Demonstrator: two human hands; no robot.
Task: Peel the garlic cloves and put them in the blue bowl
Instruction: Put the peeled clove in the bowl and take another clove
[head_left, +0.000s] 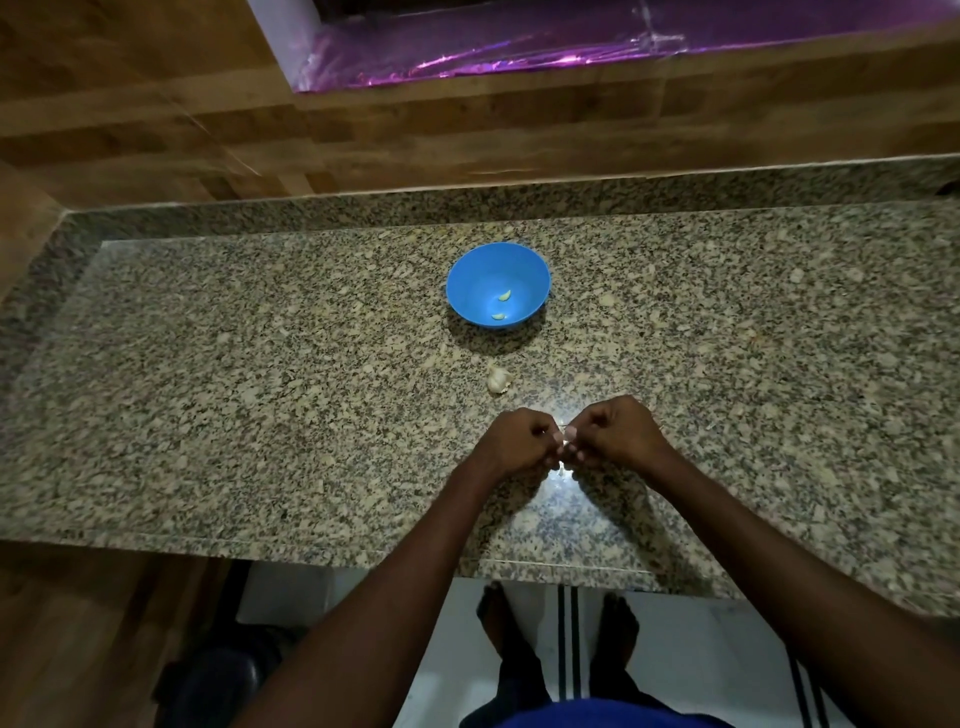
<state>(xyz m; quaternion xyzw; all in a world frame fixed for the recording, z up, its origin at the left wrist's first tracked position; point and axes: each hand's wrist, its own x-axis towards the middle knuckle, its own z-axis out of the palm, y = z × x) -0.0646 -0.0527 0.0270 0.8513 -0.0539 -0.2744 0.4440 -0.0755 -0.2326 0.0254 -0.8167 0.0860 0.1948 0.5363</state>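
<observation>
Speckled granite countertop (260, 415) fills the middle of the view, with a wood-patterned wall behind it and a strip of purple foil (519, 57) lining a recess at the top.

Between the two hands, low over the counter near its front edge, a garlic clove (721, 440) shows only as a pale sliver. The left hand (519, 441) and the right hand (618, 428) are both curled tight, knuckles up, fingertips meeting on that clove; both seem to pinch it, and I judge the skin is being worked off. Its long axis cannot be read, since the fingers cover nearly all of it, and how much skin remains is hidden too.

Straight ahead of the hands, away from the person, lies the rest of the garlic bulb (498, 379), near the fingertips but apart from them. Farther along the same line sits the blue bowl (467, 275), with two peeled cloves (505, 296) resting apart inside it. Bowl and bulb lie nearly on the midline, a little toward the left hand's side, so either hand could reach forward to drop the clove.

Bare feet on a pale floor show below the counter edge.
</observation>
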